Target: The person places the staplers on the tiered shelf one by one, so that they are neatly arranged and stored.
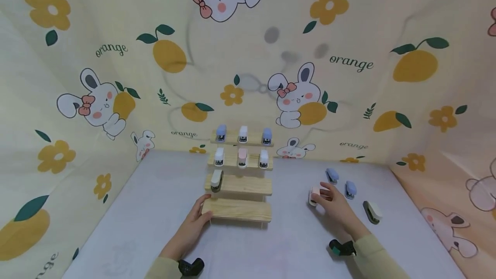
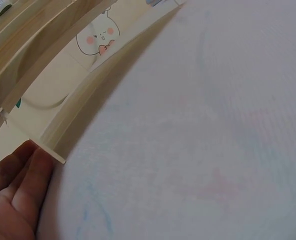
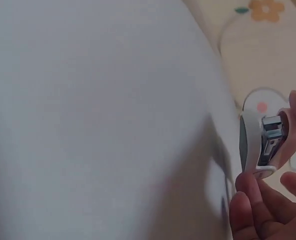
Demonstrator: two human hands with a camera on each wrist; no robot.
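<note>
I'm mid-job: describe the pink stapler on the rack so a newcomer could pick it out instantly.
On the table, find the stepped wooden rack that the left hand grips. Go to the row of three on its second shelf from the top. The pink stapler is the middle one, the rack's only pink, with a white stapler on either side.

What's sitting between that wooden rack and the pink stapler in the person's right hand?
Nothing: in the head view, only bare pale tabletop lies between the wooden rack and the pink stapler held in the right hand.
</note>
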